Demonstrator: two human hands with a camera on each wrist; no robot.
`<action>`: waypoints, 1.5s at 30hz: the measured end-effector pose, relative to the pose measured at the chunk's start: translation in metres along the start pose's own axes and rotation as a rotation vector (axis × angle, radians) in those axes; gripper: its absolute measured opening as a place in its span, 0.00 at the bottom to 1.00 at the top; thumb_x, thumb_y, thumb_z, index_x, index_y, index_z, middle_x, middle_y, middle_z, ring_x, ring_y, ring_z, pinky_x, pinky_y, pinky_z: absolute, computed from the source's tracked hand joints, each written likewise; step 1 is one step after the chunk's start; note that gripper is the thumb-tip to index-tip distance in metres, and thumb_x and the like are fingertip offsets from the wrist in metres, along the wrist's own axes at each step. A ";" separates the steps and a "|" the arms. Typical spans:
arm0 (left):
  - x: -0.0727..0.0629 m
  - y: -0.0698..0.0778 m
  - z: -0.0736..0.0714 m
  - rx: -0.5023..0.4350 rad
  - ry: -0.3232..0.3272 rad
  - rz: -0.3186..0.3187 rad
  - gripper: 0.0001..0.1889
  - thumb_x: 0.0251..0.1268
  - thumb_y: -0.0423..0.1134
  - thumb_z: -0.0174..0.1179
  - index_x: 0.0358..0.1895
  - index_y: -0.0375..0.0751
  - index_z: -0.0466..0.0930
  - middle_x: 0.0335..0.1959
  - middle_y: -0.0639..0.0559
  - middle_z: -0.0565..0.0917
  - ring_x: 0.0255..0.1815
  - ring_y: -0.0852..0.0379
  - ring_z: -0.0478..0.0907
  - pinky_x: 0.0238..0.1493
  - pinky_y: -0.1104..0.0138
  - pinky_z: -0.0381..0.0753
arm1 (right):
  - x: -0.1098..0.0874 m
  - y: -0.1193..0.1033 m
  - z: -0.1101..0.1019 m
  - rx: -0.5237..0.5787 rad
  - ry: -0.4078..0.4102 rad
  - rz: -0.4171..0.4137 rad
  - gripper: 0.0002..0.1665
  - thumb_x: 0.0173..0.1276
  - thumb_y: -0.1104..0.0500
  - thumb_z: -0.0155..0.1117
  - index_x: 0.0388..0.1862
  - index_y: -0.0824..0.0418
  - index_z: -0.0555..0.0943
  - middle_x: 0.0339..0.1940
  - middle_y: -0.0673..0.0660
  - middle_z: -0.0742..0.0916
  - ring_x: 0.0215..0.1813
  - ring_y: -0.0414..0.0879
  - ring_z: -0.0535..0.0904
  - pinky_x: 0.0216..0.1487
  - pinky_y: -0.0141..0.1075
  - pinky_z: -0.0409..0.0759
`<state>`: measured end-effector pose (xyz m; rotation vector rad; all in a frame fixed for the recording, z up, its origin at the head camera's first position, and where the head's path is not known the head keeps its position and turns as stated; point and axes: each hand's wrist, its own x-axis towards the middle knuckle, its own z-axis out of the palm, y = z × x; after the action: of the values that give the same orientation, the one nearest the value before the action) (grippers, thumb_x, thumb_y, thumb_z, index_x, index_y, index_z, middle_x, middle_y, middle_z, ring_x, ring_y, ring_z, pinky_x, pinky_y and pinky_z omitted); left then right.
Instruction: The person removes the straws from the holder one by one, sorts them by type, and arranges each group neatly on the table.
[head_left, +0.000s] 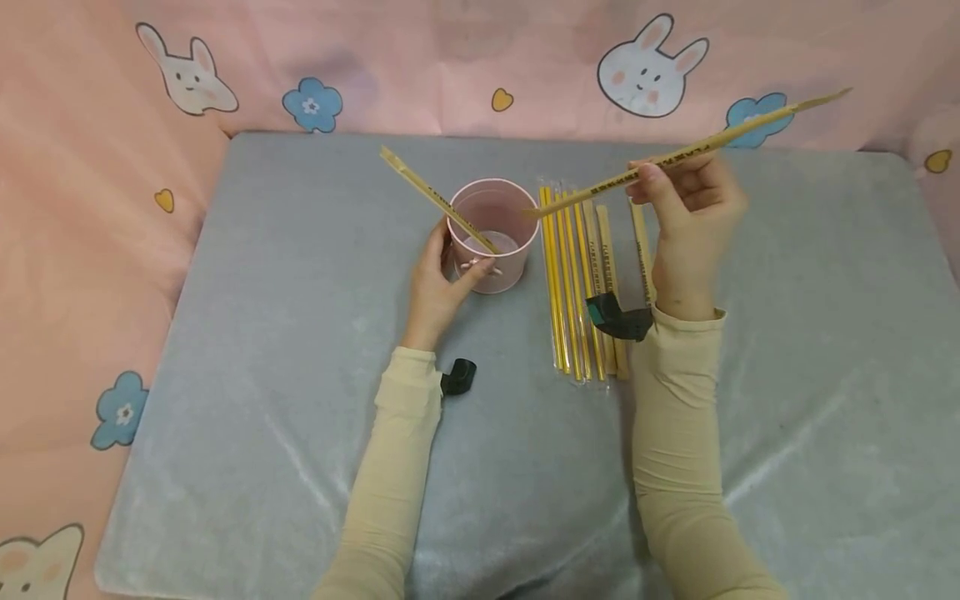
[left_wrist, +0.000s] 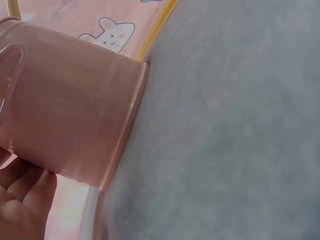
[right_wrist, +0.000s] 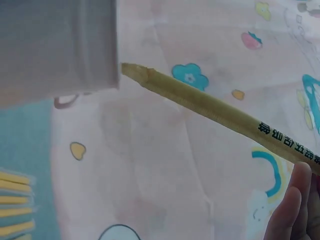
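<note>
My left hand holds a small pink bucket upright on the table, thumb near its front and fingers round its left side. A paper-wrapped straw leans inside, its upper end sticking out to the left. In the left wrist view, the bucket's wall fills the left side, with fingers beneath it. My right hand pinches another paper-wrapped straw with dark print. That straw slants down leftward, its lower tip at the bucket's right rim; the right wrist view shows this tip close beside the bucket.
Right of the bucket, several yellow straws in clear wrappers lie side by side with paper-wrapped ones. One more paper-wrapped straw lies partly behind my right hand. A grey cloth covers the table; a pink patterned curtain hangs behind.
</note>
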<state>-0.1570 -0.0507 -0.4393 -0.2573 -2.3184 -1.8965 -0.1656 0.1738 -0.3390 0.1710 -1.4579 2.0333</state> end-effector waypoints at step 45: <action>0.000 0.001 0.001 -0.022 0.001 0.022 0.40 0.55 0.34 0.68 0.70 0.33 0.58 0.66 0.40 0.68 0.66 0.47 0.65 0.65 0.71 0.64 | 0.019 -0.003 -0.090 -0.957 -0.475 0.527 0.15 0.62 0.58 0.67 0.37 0.72 0.81 0.20 0.38 0.83 0.24 0.39 0.80 0.28 0.27 0.80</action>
<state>-0.1571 -0.0497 -0.4383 -0.2826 -2.2854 -1.9126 -0.1577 0.2621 -0.3623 -0.1658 -2.8472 1.4446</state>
